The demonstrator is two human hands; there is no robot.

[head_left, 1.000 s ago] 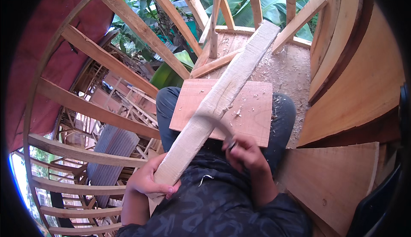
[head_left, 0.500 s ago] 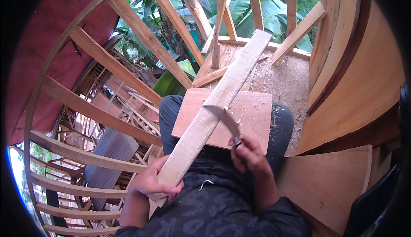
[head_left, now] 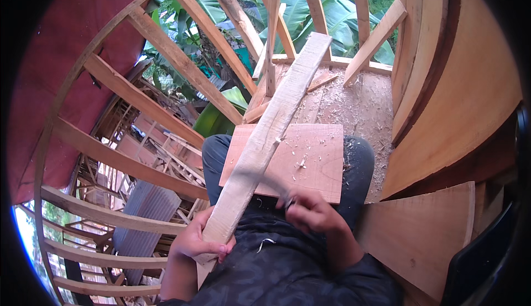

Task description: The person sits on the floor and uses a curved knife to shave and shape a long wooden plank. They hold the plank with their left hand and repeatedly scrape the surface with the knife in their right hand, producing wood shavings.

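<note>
Left hand (head_left: pixel 192 241): thumb uppermost, grip closed round the near end of the plank (head_left: pixel 275 121)
Right hand (head_left: pixel 312 212): fingers curled, gripping the curved knife (head_left: pixel 275 184)
Plank: slanting across the board (head_left: pixel 318 162) on the thighs

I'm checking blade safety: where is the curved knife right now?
Below the head view's centre, the curved knife is in the right hand, blurred and extending over the pale plank.

Got big green leaves (head_left: pixel 340 18) past the wooden slats (head_left: pixel 186 68), greyish corrugated sheeting (head_left: pixel 145 212) lower left, red sheet (head_left: pixel 72 57) upper left (kinda dark).
</note>
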